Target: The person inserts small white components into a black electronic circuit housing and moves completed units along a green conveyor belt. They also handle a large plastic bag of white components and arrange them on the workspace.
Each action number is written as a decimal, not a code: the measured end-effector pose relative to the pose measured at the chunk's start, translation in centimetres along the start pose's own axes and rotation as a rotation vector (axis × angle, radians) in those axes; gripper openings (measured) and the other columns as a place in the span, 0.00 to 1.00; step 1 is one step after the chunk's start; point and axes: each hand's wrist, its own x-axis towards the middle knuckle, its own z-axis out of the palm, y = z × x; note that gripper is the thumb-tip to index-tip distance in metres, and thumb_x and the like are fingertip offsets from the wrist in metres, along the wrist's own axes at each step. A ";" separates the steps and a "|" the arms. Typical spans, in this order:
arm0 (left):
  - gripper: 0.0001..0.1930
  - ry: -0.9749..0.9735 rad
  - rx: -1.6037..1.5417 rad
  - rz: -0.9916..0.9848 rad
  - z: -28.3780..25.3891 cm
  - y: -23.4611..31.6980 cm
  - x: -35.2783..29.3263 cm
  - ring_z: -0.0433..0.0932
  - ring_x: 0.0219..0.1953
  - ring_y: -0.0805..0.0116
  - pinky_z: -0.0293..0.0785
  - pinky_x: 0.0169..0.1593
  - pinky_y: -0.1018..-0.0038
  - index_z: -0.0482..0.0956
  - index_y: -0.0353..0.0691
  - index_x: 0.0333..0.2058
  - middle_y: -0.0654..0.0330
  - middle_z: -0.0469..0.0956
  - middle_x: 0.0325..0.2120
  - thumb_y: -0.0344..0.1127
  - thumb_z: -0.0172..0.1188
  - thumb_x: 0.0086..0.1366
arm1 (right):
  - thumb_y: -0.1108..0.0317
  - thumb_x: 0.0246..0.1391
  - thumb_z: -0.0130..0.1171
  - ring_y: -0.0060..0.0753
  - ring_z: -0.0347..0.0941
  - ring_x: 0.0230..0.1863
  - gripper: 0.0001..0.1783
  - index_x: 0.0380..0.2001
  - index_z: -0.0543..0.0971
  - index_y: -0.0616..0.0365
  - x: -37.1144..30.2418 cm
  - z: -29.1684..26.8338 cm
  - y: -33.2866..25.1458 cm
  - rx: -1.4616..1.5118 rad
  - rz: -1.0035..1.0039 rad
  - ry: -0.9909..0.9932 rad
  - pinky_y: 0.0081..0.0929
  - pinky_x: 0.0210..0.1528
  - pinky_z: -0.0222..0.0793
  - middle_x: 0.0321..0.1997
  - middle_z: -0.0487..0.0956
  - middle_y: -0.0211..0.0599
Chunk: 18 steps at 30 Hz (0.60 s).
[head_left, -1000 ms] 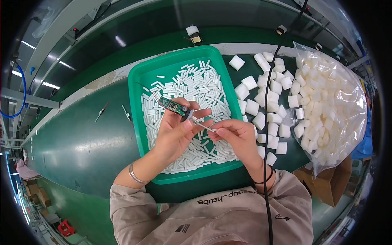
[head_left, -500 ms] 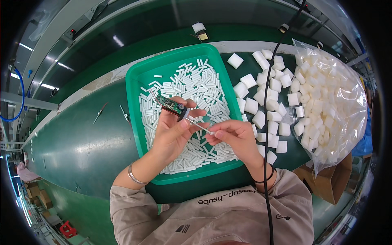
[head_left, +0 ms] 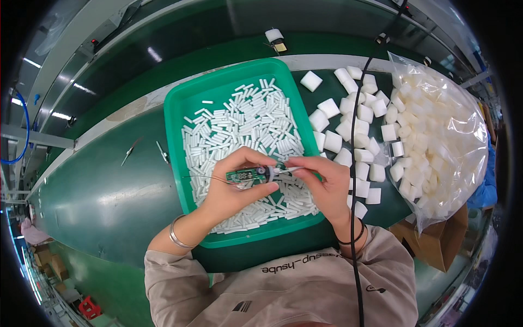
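Over the green tray, my left hand grips a small green circuit board assembly between thumb and fingers. The assembly has a round dark end piece and a thin wire trailing to the left. My right hand is pinched on a thin white stick-like piece, which lines up with the assembly's right end. The fingers partly cover where the two meet. Below both hands, many short white tubes lie loose in the tray.
White foam cylinders are scattered right of the tray, beside a clear bag full of them. A black cable hangs across the right side. Left of the tray lie two thin parts. A cardboard box stands lower right.
The assembly has turned from slanting to nearly level and moved right and down. My hands have come closer together, with my right fingertips now nearer its end piece.
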 end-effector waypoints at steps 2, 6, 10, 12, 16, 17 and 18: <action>0.17 0.026 0.114 0.019 0.0 0.4 0.1 0.74 0.36 0.74 0.70 0.41 0.79 0.73 0.37 0.34 0.61 0.76 0.33 0.21 0.65 0.43 | 0.78 0.39 0.60 0.38 0.73 0.26 0.09 0.29 0.78 0.60 0.4 -0.3 0.1 -0.262 -0.256 0.000 0.24 0.28 0.68 0.26 0.77 0.40; 0.17 0.036 0.127 0.016 0.4 0.2 0.2 0.75 0.38 0.72 0.71 0.43 0.77 0.72 0.37 0.33 0.59 0.77 0.35 0.21 0.66 0.42 | 0.78 0.38 0.60 0.36 0.73 0.27 0.08 0.27 0.78 0.60 0.7 -0.8 0.1 -0.333 -0.379 0.009 0.24 0.27 0.67 0.26 0.76 0.38; 0.16 0.034 0.170 0.098 0.6 -0.3 0.3 0.76 0.35 0.73 0.72 0.41 0.77 0.73 0.37 0.32 0.58 0.78 0.34 0.21 0.66 0.42 | 0.79 0.36 0.61 0.33 0.72 0.26 0.09 0.27 0.77 0.61 0.0 -0.3 0.0 -0.278 -0.308 0.019 0.24 0.27 0.66 0.25 0.76 0.37; 0.16 0.009 0.366 0.205 0.5 -0.2 0.5 0.75 0.32 0.74 0.71 0.38 0.78 0.75 0.37 0.30 0.59 0.78 0.31 0.24 0.69 0.40 | 0.81 0.34 0.61 0.32 0.72 0.25 0.10 0.26 0.77 0.62 -0.2 -0.5 0.0 -0.266 -0.283 0.008 0.23 0.27 0.66 0.24 0.76 0.37; 0.17 0.003 0.232 -0.060 0.1 -0.4 0.0 0.73 0.30 0.77 0.70 0.37 0.79 0.75 0.36 0.29 0.61 0.78 0.29 0.28 0.71 0.38 | 0.76 0.34 0.62 0.32 0.70 0.22 0.11 0.28 0.76 0.60 -0.2 -1.0 0.1 -0.356 -0.502 -0.042 0.22 0.22 0.66 0.22 0.73 0.34; 0.19 0.008 0.143 -0.156 -0.1 -0.5 -0.1 0.73 0.30 0.78 0.69 0.37 0.80 0.75 0.35 0.30 0.62 0.77 0.28 0.29 0.72 0.37 | 0.76 0.34 0.62 0.32 0.69 0.21 0.12 0.28 0.76 0.61 -0.2 -1.0 -0.1 -0.397 -0.576 -0.073 0.22 0.21 0.65 0.22 0.73 0.34; 0.20 0.013 0.054 -0.250 -0.1 -0.6 -0.2 0.73 0.30 0.78 0.69 0.37 0.80 0.74 0.34 0.30 0.62 0.77 0.27 0.30 0.72 0.37 | 0.76 0.34 0.62 0.32 0.69 0.21 0.12 0.28 0.76 0.61 -0.3 -1.0 -0.3 -0.400 -0.574 -0.073 0.22 0.21 0.65 0.22 0.73 0.34</action>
